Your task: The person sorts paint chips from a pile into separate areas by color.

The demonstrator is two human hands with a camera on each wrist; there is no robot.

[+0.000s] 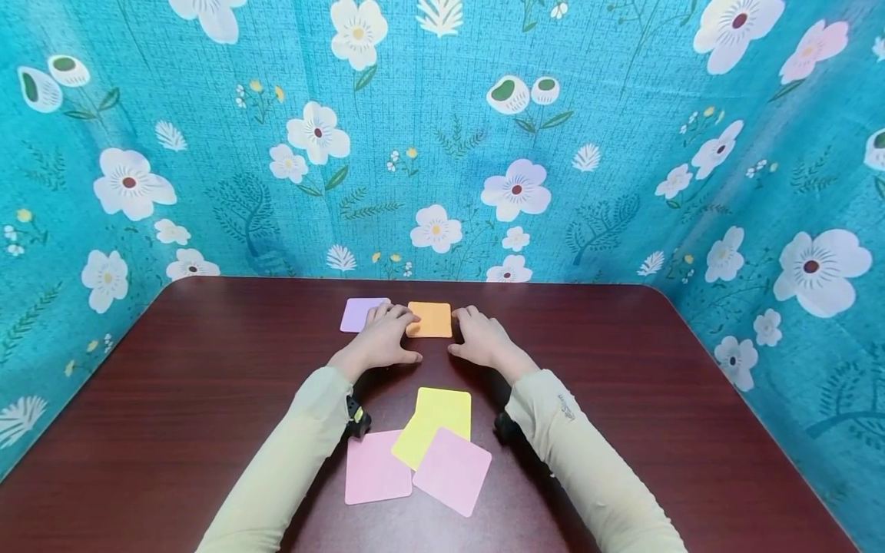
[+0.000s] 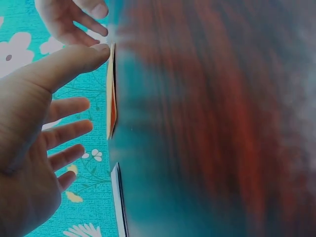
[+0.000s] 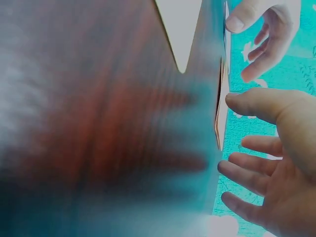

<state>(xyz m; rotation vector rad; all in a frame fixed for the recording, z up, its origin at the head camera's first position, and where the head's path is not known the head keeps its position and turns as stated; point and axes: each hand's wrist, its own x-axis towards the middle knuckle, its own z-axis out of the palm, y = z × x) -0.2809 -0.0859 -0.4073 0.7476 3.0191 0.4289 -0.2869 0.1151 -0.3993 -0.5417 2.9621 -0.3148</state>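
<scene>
An orange square card [image 1: 432, 319] lies flat near the far edge of the table, between the two hands. Just left of it is a purple card [image 1: 356, 315], partly covered by my left hand [image 1: 380, 338]. The fingers of that hand are spread and loosely bent over the orange card's left side; whether they touch it I cannot tell. At the right side of the orange card, my right hand [image 1: 487, 339] has relaxed fingers and holds nothing. Seen edge-on in the left wrist view, the orange card [image 2: 110, 94] seems to have more than one layer.
Closer to the body, a yellow card [image 1: 445, 415] and two pink cards, one left [image 1: 378, 470] and one right [image 1: 453, 471], overlap between the forearms. The dark red-brown table [image 1: 207, 369] ends at a blue flowered cloth [image 1: 415, 153] behind and at both sides.
</scene>
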